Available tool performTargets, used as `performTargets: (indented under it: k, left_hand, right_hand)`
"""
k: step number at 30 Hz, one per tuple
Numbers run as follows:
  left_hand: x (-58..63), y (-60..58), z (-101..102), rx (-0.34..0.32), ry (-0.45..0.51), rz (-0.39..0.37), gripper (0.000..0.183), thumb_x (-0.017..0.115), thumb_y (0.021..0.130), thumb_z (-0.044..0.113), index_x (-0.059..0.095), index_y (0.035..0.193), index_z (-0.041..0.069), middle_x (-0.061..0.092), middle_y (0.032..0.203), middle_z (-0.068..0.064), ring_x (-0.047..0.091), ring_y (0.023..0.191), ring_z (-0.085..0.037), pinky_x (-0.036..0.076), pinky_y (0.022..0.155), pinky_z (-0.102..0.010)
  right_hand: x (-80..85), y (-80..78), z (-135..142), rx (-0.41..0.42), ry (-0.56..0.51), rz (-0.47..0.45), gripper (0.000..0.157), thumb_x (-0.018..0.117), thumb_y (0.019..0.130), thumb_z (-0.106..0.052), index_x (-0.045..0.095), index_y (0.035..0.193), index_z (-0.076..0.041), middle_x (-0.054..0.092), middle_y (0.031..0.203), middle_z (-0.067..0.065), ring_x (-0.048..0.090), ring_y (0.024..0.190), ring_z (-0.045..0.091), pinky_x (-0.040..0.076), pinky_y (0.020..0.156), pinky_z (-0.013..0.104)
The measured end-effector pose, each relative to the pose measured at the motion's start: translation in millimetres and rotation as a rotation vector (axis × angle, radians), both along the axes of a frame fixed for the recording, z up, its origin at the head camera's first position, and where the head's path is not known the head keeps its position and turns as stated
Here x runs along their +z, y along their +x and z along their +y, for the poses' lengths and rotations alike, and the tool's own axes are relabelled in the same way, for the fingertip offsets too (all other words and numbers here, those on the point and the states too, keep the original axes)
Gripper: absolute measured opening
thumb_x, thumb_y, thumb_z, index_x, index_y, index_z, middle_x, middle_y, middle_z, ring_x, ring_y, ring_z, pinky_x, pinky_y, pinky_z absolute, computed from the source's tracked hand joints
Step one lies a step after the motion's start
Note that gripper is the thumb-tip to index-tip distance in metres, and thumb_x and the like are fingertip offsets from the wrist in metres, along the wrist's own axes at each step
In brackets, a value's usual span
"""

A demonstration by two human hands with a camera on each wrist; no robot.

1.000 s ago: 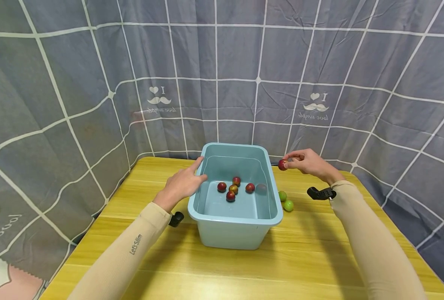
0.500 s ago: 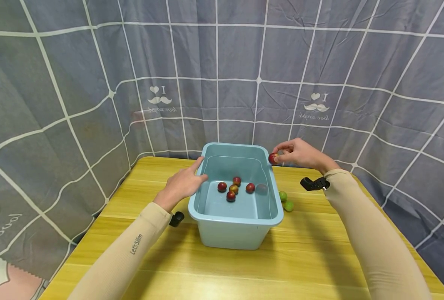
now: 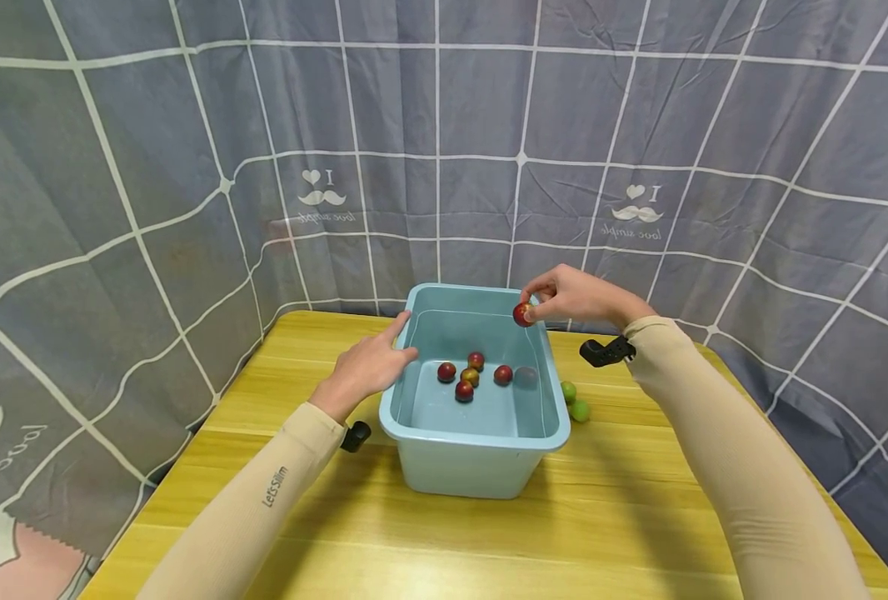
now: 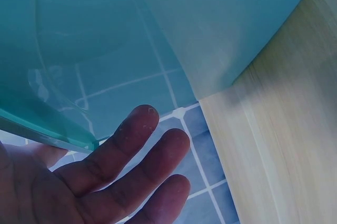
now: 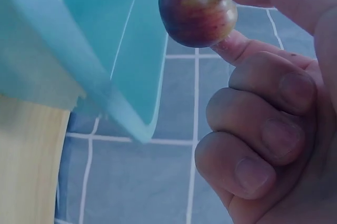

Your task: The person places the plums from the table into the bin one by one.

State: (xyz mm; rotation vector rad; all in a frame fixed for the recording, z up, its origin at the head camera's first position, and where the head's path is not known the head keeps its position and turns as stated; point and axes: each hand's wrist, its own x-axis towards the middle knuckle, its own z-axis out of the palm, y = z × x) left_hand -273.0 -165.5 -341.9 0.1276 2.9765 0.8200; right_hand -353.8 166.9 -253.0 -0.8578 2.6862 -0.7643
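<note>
Over the far right rim of a light blue plastic tub [image 3: 461, 442], my right hand [image 3: 581, 293] pinches a red plum [image 3: 523, 314] between thumb and index finger. The right wrist view shows the plum [image 5: 196, 9] close up, with the other fingers curled into the palm. Several plums [image 3: 464, 391], red and yellowish, lie on the tub's floor. My left hand [image 3: 369, 364] rests at the tub's left rim, thumb and index finger reaching over it. Its other fingers [image 4: 158, 166] extend loosely along the outer wall in the left wrist view.
Small round green fruits [image 3: 580, 410] lie on the wooden table [image 3: 444, 550] against the tub's right side, partly hidden by it. A grey curtain [image 3: 474, 200] with white grid lines hangs behind and beside the table.
My right hand has moved left and slightly up, carrying the plum from right of the tub to above its far right rim. The left hand stays at the left rim.
</note>
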Motion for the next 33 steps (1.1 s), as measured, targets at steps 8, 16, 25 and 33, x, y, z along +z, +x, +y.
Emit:
performTargets:
  k: [8, 16, 25, 33]
  left_hand:
    - [1.1, -0.2, 0, 0.001, -0.001, -0.001, 0.074, 0.041, 0.097, 0.052, 0.011, 0.163, 0.036, 0.051, 0.151, -0.012, 0.062, 0.106, -0.032, 0.046, 0.065, -0.039]
    - [1.2, -1.4, 1, 0.004, -0.005, -0.004, 0.074, 0.042, 0.097, 0.053, 0.011, 0.163, 0.038, 0.051, 0.151, -0.011, 0.062, 0.108, -0.033, 0.045, 0.064, -0.039]
    - [2.4, -0.5, 1, 0.004, -0.001, -0.005, 0.074, 0.042, 0.097, 0.052, 0.011, 0.163, 0.038, 0.052, 0.150, -0.012, 0.062, 0.101, -0.031, 0.045, 0.063, -0.039]
    - [1.1, -0.3, 1, 0.009, -0.008, -0.007, 0.074, 0.042, 0.097, 0.052, 0.012, 0.163, 0.037, 0.053, 0.149, -0.012, 0.063, 0.099, -0.031, 0.045, 0.062, -0.039]
  right_hand:
    - [4.4, -5.3, -26, 0.085, 0.096, 0.015, 0.018, 0.072, 0.089, -0.025, 0.075, 0.104, -0.017, 0.042, 0.061, -0.001, 0.034, 0.056, 0.014, 0.032, 0.057, 0.029]
    - [-1.9, -12.8, -49, 0.143, 0.180, -0.048, 0.019, 0.072, 0.087, -0.023, 0.075, 0.104, -0.013, 0.036, 0.059, -0.003, 0.030, 0.056, 0.013, 0.032, 0.061, 0.030]
    - [-10.5, -14.2, -69, 0.154, 0.328, -0.085, 0.015, 0.072, 0.086, -0.025, 0.074, 0.098, -0.016, 0.065, 0.087, 0.000, 0.046, 0.077, 0.015, 0.038, 0.068, 0.032]
    - [-22.7, -20.2, -77, 0.163, 0.422, -0.160, 0.013, 0.073, 0.087, -0.022, 0.074, 0.097, -0.014, 0.067, 0.092, -0.001, 0.044, 0.072, 0.011, 0.037, 0.065, 0.028]
